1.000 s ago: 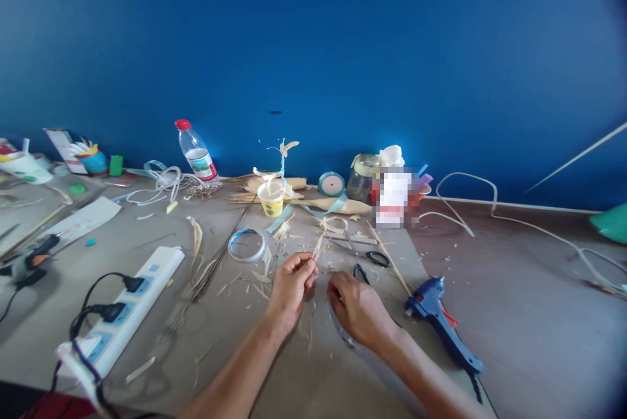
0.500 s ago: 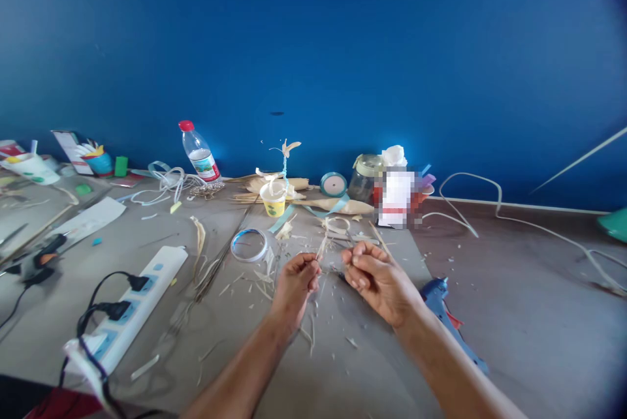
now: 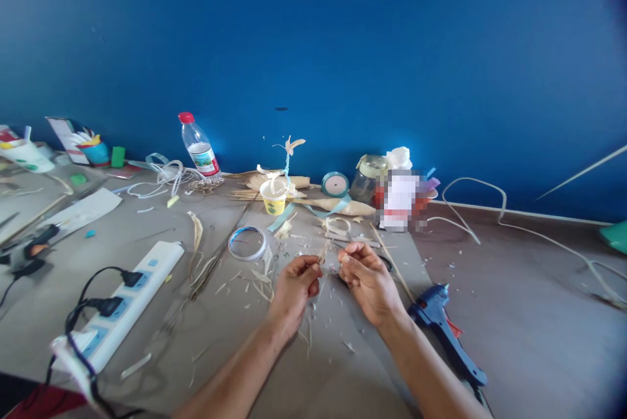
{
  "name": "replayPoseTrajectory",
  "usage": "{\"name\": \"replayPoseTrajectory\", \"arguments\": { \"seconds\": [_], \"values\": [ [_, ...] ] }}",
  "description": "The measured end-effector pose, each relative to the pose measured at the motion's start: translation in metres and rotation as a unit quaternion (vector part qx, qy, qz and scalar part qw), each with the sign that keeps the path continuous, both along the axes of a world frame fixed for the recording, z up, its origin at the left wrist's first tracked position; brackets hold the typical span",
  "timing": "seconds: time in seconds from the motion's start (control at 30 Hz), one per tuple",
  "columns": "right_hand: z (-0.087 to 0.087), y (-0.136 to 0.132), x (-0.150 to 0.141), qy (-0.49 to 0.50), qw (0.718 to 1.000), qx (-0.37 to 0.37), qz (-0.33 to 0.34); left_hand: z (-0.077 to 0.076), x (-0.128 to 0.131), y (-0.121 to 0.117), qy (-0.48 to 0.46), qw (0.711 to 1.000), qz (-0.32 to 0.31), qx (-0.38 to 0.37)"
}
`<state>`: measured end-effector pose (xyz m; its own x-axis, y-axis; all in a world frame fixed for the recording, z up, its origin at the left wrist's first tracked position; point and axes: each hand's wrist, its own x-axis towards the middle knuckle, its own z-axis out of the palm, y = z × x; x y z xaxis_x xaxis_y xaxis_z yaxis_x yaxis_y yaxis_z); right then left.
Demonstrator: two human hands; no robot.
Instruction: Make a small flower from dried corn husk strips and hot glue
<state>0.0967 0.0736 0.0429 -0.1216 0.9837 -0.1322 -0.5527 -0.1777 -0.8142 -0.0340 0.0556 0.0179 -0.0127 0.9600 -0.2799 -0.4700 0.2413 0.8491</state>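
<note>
One left hand pinching one pale strip, one right hand pinched closed, contents unclear

We see one thin, narrow strip, pale straw in colour and apparently dry, pinched in the left hand. Its upper end sticks up past the fingertips and leans slightly to our right; its lower part is hidden from us in the grip. Taking the yellow-and-white cup as our landmark, we find the strip nearer to us and to the cup's right, well apart from it. Its finer texture is too small for us to tell.
</note>
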Motion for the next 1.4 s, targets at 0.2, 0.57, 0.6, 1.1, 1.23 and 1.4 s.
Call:
{"name": "replayPoseTrajectory", "arguments": {
  "seconds": [0.2,0.57,0.6,1.1,1.23,1.4],
  "values": [
    [-0.015,-0.002,-0.009,0.007,0.997,-0.004,-0.073,0.006,0.005,-0.004,-0.071,0.997,-0.009,-0.023],
    [-0.027,-0.007,-0.019,-0.009,0.997,0.022,-0.069,0.009,0.002,-0.007,-0.151,0.986,-0.056,-0.041],
    [-0.027,-0.007,-0.018,0.005,0.998,0.018,-0.059,0.010,0.002,-0.007,-0.157,0.985,-0.059,-0.044],
    [-0.017,-0.006,-0.012,0.046,0.999,-0.022,-0.002,0.011,-0.001,-0.007,-0.163,0.981,-0.092,-0.047],
    [-0.021,-0.005,-0.008,0.022,0.999,-0.033,0.016,0.013,0.001,-0.006,-0.134,0.984,-0.091,-0.067],
    [-0.020,-0.002,0.003,-0.078,0.993,-0.052,0.072,0.012,0.001,-0.004,-0.109,0.987,-0.078,-0.085]
  ]
}}
